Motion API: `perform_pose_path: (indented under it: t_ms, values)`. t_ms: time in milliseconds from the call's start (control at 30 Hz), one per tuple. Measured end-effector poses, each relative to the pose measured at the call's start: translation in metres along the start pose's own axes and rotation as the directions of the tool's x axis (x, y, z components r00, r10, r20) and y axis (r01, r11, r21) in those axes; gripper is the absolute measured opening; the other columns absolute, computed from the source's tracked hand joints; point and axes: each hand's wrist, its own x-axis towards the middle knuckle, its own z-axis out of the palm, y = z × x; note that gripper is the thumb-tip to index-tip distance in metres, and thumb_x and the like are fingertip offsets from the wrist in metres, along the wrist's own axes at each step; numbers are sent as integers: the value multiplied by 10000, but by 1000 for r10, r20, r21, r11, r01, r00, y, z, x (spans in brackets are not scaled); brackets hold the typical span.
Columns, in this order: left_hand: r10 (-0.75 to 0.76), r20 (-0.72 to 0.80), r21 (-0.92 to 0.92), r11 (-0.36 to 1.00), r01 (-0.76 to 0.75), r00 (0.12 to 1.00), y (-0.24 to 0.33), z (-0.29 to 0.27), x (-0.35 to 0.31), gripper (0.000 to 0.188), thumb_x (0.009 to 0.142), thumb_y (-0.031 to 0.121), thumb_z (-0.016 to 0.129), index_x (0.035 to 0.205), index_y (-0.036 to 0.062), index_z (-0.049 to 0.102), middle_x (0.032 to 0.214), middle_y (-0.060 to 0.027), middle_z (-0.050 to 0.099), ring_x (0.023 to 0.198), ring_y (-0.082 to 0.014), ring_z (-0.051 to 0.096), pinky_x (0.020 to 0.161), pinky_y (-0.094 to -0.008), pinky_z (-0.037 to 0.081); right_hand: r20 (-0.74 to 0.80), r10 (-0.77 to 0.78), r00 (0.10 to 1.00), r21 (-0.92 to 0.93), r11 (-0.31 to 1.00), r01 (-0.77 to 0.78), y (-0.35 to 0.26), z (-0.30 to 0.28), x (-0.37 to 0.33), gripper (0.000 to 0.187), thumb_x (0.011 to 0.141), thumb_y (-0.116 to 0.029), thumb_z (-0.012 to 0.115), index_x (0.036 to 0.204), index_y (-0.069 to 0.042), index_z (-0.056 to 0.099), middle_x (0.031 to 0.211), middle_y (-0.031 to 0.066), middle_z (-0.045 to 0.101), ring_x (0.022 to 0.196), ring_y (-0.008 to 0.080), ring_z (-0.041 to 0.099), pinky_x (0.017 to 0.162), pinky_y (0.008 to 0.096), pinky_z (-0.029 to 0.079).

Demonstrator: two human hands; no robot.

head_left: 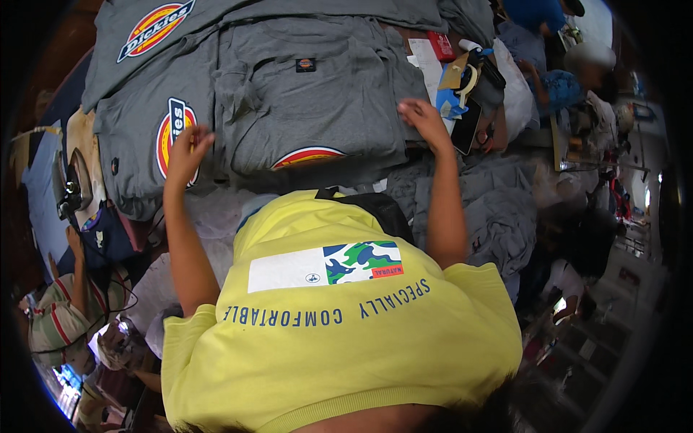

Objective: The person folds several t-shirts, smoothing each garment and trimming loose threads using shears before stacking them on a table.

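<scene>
Far L: 1 iron (86,177) | R, past tees: 1 tape roll (474,79), 1 red box (441,46) | L hand (189,151), R hand (427,124) half-curled, can't tell if gripping | 1 grey tee (307,105) flat betw.

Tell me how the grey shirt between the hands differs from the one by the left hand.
The middle shirt shows only an arc of its logo at its near edge; the left shirt shows more of its logo, partly hidden by the left hand. The middle shirt's dark label lies toward its far side, the left shirt's small label toward its left side. Both are grey with red-and-yellow logos.
</scene>
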Motion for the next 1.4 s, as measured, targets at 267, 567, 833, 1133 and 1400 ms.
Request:
perform_pose_path:
  t_ms: [267, 567, 833, 1133, 1400]
  values:
    - [-126, -188, -191, 977, 89, 974, 4, 54, 101, 519, 725, 319, 678, 1059, -45, 518, 917, -124, 603, 840, -207, 583, 722, -276, 445, -138, 2, 990, 127, 992, 15, -27, 61, 100, 608, 723, -320, 698, 1126, 87, 495, 1032, 156, 585, 952, 191, 554, 821, 258, 418]
    - [-40, 513, -848, -183, 498, 858, 78, 40, -26, 443, 863, 307, 524, 1142, -30, 457, 960, -166, 590, 885, -252, 586, 756, -341, 482, 559, -189, 808, 792, 412, -451, -23, 60, -8, 604, 865, -453, 451, 1245, 12, 390, 1188, 169, 507, 1018, 242, 554, 840, 380, 461]
    - [189, -102, -858, 480, -183, 977, 40, -61, -105, 381, 823, 192, 523, 1073, -94, 491, 916, -166, 593, 846, -238, 586, 735, -334, 456, 62, -494, 867, 960, 266, 83, -43, -29, -106, 550, 837, -439, 514, 987, 89, 552, 1009, 216, 589, 929, 326, 583, 832, 456, 452]
    - [421, -205, -838, 391, -381, 884, 69, -78, -99, 396, 761, 295, 626, 852, -90, 592, 884, -183, 602, 784, -255, 599, 705, -325, 440, 69, -396, 916, 951, 304, 60, -75, -55, -114, 526, 881, -435, 416, 1063, 46, 527, 865, 258, 607, 708, 404, 619, 629, 548, 503]
    - [225, 123, -931, 363, 34, 967, 60, -62, -25, 471, 841, 305, 551, 1072, -103, 508, 1019, -187, 590, 941, -281, 581, 833, -351, 436, 320, -391, 863, 947, 112, -301, -74, -34, -15, 519, 870, -358, 489, 1133, 89, 462, 1119, 246, 523, 1033, 398, 509, 901, 555, 373]
